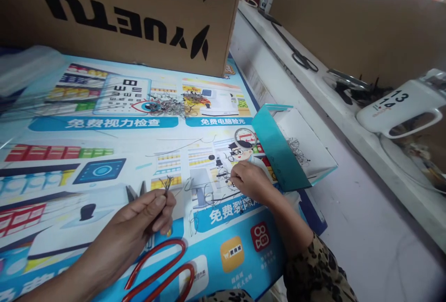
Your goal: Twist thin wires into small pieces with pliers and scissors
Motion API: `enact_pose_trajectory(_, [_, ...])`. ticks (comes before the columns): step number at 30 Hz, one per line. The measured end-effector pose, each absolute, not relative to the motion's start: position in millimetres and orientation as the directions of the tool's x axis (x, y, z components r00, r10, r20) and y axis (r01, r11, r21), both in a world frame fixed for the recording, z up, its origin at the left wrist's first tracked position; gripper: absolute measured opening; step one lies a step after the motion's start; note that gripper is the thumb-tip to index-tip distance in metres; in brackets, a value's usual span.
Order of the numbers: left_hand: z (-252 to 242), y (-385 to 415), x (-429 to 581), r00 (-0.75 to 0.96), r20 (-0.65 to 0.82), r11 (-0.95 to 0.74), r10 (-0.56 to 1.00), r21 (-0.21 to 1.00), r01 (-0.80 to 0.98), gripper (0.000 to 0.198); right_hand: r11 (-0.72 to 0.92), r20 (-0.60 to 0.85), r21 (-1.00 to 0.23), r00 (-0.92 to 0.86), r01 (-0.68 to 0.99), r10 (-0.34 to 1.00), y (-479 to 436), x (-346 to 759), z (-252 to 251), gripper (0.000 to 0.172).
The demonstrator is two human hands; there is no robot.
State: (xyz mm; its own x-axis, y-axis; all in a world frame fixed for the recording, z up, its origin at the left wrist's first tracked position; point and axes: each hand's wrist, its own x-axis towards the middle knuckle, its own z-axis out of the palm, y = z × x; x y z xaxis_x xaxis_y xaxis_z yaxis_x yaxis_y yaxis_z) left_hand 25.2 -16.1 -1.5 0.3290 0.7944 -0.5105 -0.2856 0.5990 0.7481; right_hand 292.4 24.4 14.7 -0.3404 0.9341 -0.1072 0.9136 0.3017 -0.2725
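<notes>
My left hand [148, 213] is closed, with thumb and fingers pinching a small bunch of thin dark wire pieces [167, 183] whose ends stick up. Beneath that hand lie red-handled scissors [156, 272], their blade tips showing past the knuckles. My right hand [249, 180] is closed low over the printed tabletop, beside scattered thin wire loops [209, 197]; whatever its fingers pinch is hidden. To its right, a teal box [280, 148] stands open and tilted, with tangled wire loops [298, 151] inside. Farther back sits a pile of tangled wire pieces [170, 105].
A large cardboard box [139, 18] stands along the back. Long thin wires [28, 109] and a clear plastic wrap [29, 67] lie at the left. On the right ledge [313, 90] are a white mug [400, 104] and black-handled scissors [304, 62].
</notes>
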Motion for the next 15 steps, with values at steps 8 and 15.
enact_pose_trajectory(8, [-5, -15, 25, 0.356, -0.488, 0.591, 0.797, 0.751, -0.296, 0.02, 0.223, -0.108, -0.165, -0.242, 0.961, 0.964, 23, 309, 28, 0.01])
enact_pose_trajectory(15, [-8, -15, 26, 0.34, -0.488, 0.585, 0.804, 0.749, -0.31, 0.021, 0.332, -0.073, -0.256, -0.361, 0.908, 0.93, 25, 294, 20, 0.02])
